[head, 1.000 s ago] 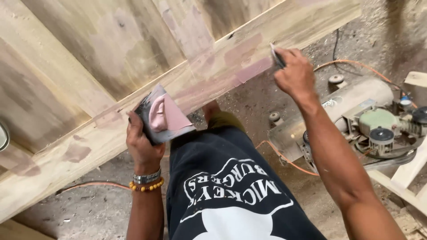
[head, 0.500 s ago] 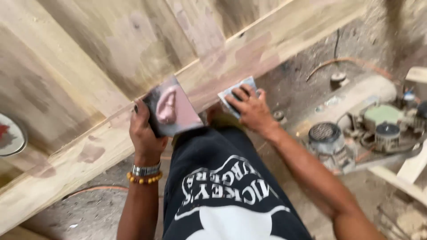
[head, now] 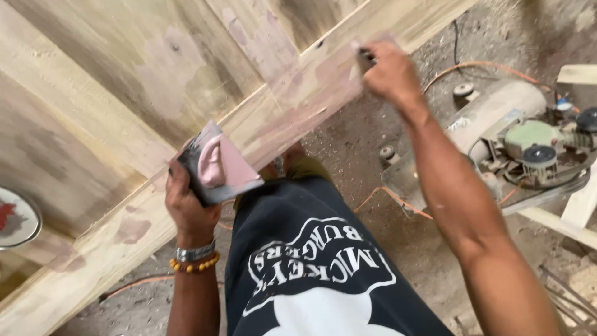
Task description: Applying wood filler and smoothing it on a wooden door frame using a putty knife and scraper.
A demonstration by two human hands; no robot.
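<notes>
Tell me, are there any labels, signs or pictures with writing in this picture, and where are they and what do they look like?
Printed design: on the front of the person's black shirt, bottom middle; white curved lettering arched over a big white rounded shape.
Round tin lid: at the left edge on the wood; pale with a red patch, too cut off to tell more.
No screens or signs show anywhere else.

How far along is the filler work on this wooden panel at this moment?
Done: pinkish filler patches already show along the wooden rail and on the panel. In hand: the right hand presses a scraper against the rail's upper stretch, while the left hand holds a board with a lump of pink filler. Left: the patches look rough and unsanded, and filler remains on the board.
</notes>
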